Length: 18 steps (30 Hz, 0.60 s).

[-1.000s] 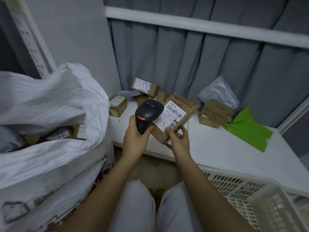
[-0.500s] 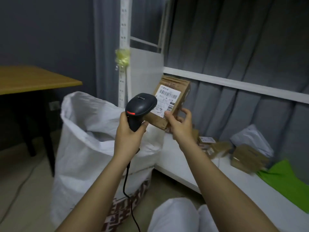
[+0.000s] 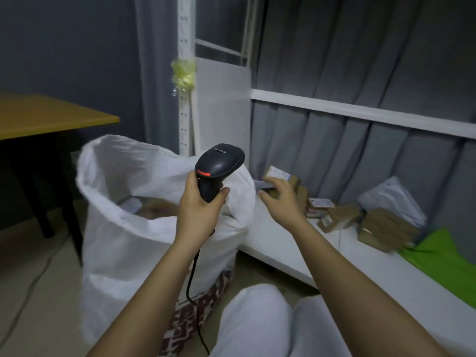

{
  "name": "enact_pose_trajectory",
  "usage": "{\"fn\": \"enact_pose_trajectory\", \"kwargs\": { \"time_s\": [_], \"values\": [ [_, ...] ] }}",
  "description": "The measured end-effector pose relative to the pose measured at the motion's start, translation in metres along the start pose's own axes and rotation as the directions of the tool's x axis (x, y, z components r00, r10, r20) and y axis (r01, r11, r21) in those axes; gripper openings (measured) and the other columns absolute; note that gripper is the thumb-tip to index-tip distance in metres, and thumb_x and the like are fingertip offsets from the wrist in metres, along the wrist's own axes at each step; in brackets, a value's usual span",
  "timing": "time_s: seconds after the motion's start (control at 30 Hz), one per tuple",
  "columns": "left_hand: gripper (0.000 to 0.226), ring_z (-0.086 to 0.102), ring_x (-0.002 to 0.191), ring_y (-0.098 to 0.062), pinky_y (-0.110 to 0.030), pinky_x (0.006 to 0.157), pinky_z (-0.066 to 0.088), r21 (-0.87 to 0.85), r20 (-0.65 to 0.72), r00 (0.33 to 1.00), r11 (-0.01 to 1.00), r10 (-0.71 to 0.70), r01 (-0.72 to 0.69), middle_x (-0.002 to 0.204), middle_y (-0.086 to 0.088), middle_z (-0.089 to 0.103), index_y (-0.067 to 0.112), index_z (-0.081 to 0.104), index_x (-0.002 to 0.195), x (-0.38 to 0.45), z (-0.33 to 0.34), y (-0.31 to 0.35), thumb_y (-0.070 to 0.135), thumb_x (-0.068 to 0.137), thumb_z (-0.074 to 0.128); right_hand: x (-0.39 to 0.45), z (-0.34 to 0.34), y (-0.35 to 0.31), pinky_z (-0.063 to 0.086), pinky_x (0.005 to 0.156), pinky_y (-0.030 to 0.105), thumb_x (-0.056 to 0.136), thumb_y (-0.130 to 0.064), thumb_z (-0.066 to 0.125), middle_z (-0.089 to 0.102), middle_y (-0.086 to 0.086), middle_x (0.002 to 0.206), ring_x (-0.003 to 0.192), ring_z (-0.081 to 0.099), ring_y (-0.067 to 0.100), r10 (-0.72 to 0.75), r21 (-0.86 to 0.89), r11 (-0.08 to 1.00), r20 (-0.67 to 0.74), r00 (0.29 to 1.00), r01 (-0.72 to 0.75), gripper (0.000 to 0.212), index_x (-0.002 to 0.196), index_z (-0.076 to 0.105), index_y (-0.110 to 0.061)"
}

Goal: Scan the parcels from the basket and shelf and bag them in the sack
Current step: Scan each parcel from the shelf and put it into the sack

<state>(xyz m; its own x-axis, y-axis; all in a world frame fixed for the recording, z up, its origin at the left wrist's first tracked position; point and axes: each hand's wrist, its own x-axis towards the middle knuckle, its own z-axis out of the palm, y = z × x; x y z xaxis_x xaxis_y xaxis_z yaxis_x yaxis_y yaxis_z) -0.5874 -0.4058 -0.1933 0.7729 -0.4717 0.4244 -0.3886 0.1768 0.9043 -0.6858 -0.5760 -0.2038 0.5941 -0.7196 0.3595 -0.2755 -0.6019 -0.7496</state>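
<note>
The scanner (image 3: 219,166) is being gripped by the left hand (image 3: 201,204), held above the open mouth of the sack (image 3: 144,228). The right hand (image 3: 277,194) is being extended, fingers loosely spread and gripping nothing, toward the parcels (image 3: 334,217) lying on the shelf (image 3: 283,243) just beyond it; whether the nearest parcel is being touched cannot be told. Parcels are already lying inside the sack.

Risk judged: the scanner cable (image 3: 192,276) is hanging against the sack and could be snagged. The slack sack rim beside the right hand could be folded inward, blocking drops. Open room is being left along the shelf's front edge.
</note>
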Motion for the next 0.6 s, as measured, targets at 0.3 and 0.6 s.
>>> {"fn": "enact_pose_trajectory", "kwargs": {
  "time_s": [0.3,0.6],
  "values": [
    [0.042,0.063,0.099,-0.022,-0.048,0.089,0.052,0.068,0.338,0.94,0.997,-0.049,0.027,0.109,0.003,0.064,0.028,0.047,0.117,-0.009,0.133,-0.025,0.028,0.082,0.071,-0.039,-0.078,0.128,0.039,0.09,0.025,0.094,-0.018,0.06,0.058,0.001,0.128,0.117,0.053,0.019,0.349,0.036,0.937,-0.159,0.924,-0.348,0.023,0.117,0.064,-0.015],
    [0.045,0.063,0.098,-0.023,-0.047,0.089,0.052,0.164,0.498,0.856,0.984,-0.138,0.063,0.111,0.0,0.064,0.024,0.045,0.122,-0.001,0.241,-0.09,0.026,0.085,0.07,-0.052,-0.094,0.248,0.044,0.084,0.027,0.095,-0.018,0.056,0.062,0.005,0.121,0.106,0.06,0.021,0.541,0.071,0.84,-0.184,0.82,-0.538,0.014,0.103,0.065,-0.024]
  ]
}}
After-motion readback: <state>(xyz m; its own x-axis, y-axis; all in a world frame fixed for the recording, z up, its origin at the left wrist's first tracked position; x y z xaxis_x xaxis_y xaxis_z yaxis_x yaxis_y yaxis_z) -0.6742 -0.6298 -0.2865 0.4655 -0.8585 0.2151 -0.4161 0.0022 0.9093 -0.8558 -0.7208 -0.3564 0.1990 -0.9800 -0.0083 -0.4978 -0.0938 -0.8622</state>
